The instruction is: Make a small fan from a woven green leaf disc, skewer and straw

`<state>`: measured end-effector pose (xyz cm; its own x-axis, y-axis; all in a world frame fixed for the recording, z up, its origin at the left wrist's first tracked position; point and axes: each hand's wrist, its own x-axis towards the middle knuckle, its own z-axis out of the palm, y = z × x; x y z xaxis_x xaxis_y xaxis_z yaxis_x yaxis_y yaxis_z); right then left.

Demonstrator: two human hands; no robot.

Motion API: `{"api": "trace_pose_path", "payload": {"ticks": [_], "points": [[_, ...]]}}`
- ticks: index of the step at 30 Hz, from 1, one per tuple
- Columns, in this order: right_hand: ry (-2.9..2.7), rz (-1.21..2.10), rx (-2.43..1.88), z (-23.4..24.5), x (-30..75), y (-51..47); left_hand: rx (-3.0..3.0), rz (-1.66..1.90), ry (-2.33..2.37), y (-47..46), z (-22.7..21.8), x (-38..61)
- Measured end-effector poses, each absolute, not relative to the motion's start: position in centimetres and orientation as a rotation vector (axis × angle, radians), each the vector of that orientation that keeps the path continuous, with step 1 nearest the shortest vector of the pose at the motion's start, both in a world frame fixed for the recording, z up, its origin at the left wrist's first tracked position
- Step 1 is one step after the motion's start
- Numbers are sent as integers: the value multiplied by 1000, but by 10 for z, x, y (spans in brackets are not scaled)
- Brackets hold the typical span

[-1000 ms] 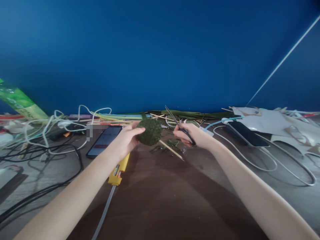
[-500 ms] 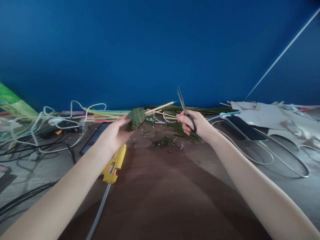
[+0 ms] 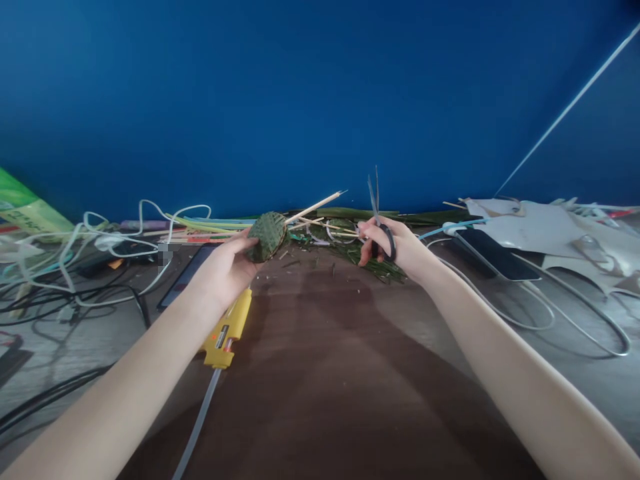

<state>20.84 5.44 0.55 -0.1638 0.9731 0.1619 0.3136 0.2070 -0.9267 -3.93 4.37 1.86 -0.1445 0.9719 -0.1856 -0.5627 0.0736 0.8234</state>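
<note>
My left hand [image 3: 223, 270] grips a round woven green leaf piece [image 3: 267, 235] mounted on a thin wooden stick [image 3: 315, 205] that points up and to the right. My right hand [image 3: 395, 250] is closed through the black handles of a pair of scissors [image 3: 376, 213], whose blades point straight up and stand slightly apart. The two hands are held above a dark brown table [image 3: 320, 373], about a hand's width from each other. Green leaf trimmings [image 3: 373, 260] lie on the table beneath my right hand.
A yellow glue gun [image 3: 226, 328] lies under my left wrist beside a phone [image 3: 183, 283]. Tangled white and black cables [image 3: 90, 267] cover the left. Another phone [image 3: 487, 255], white cables and pale sheets [image 3: 545, 233] lie right. Long leaves and sticks [image 3: 210, 230] line the blue wall.
Both hands rose and moved away from me. The leaf piece turned so its stick points up right instead of down right. The scissors swung upright.
</note>
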Motion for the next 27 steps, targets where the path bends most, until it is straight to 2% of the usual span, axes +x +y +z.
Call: {"api": "trace_pose_path", "payload": {"ticks": [3, 8, 9, 12, 14, 18, 22, 27], "points": [[-1562, 1185, -1281, -2, 206, 55, 569, 1461, 960, 43, 18, -40], [-1522, 1763, -1162, -29, 192, 59, 553, 1447, 893, 41, 21, -40], [-1494, 1753, -1122, -35, 188, 61, 548, 1440, 878, 41, 21, -40], [-1401, 1291, -1081, -46, 181, 73, 546, 1430, 873, 40, 22, -38], [-1355, 1139, -1051, -47, 180, 78, 559, 1436, 886, 38, 23, -37], [-1335, 1511, -1007, -40, 188, 70, 633, 1404, 958, 35, 23, -34], [-1515, 1792, -1057, -39, 202, 53, 801, 1172, 1059, 30, 12, -33], [-1466, 1134, -1054, -47, 216, 53, 1074, 694, 1078, 19, -7, -25]]}}
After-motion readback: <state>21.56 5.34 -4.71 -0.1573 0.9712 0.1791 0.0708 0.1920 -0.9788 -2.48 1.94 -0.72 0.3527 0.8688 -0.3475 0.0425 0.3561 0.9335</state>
